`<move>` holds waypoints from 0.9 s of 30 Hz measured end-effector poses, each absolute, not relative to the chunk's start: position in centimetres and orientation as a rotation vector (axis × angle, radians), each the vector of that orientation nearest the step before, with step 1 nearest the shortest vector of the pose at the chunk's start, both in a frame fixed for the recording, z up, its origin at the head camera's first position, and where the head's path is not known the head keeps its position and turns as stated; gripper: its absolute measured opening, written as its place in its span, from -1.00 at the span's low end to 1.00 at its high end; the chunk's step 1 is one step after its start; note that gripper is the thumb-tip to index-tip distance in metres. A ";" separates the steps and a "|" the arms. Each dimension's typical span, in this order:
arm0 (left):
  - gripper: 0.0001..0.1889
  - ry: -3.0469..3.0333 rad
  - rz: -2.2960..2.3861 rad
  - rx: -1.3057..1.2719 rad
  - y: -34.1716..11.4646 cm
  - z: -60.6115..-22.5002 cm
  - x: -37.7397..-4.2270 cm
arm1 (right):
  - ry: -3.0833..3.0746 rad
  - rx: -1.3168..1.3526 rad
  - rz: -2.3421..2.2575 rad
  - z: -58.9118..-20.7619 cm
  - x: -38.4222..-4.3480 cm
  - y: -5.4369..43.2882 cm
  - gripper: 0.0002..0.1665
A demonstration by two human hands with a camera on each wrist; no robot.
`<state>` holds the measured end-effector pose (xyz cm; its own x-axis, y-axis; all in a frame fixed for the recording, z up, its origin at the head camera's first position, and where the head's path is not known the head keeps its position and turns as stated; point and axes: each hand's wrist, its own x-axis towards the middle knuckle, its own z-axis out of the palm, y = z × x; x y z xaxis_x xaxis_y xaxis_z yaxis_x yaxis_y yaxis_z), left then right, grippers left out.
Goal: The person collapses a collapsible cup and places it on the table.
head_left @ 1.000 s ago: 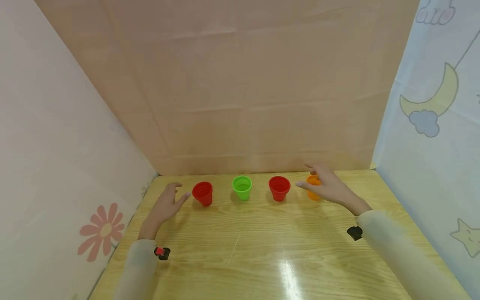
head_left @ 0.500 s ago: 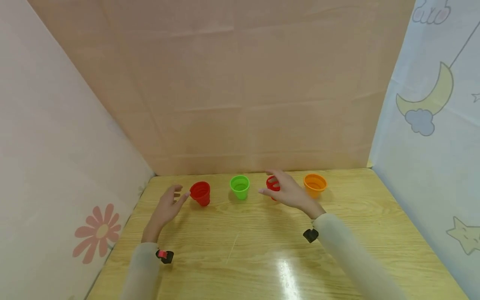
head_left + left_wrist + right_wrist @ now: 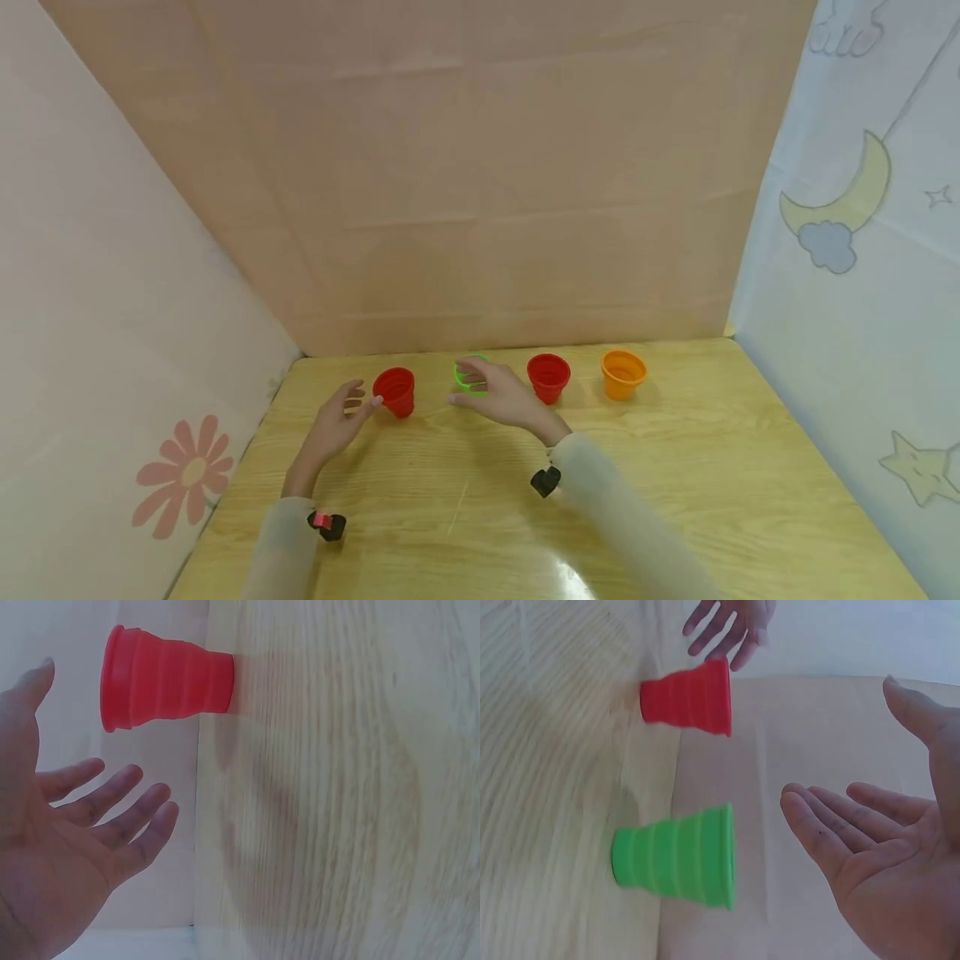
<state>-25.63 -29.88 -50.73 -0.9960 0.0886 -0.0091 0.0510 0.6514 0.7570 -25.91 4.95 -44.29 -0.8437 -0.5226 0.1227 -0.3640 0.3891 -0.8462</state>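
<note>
Four-in-a-row is avoided here: several ribbed cups stand upright in a line near the back of the table. The leftmost red cup [image 3: 394, 392] has my left hand [image 3: 337, 422] just beside it, fingers relaxed and apart from it in the left wrist view, where the same red cup [image 3: 169, 681] shows from the side. My right hand [image 3: 504, 395] hovers by the green cup [image 3: 462, 372] and hides most of it in the head view. In the right wrist view the green cup [image 3: 676, 856] stands free of the loosely spread right hand [image 3: 889, 840]. Neither hand holds anything.
A second red cup [image 3: 549, 378] and an orange cup [image 3: 623, 374] stand to the right of my right hand. A beige cloth wall [image 3: 480, 208] rises behind the wooden table [image 3: 420, 517], with patterned walls on both sides.
My right hand has moved left, from the orange cup past the second red cup to the green one. The left hand stays beside the leftmost red cup.
</note>
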 end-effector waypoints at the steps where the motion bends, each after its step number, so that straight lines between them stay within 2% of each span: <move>1: -0.01 2.813 1.293 0.111 -29.9 -50.7 -25.6 | 2.457 -0.795 -1.456 -44.4 -26.0 4.4 -0.08; 9: -0.04 2.802 1.400 0.113 -29.3 -51.5 -25.8 | 2.387 -0.766 -1.479 -46.8 -26.7 0.5 -0.10; 27: 0.00 2.681 1.527 0.102 -28.6 -52.4 -26.9 | 2.445 -0.591 -1.482 -49.8 -28.4 -3.7 0.07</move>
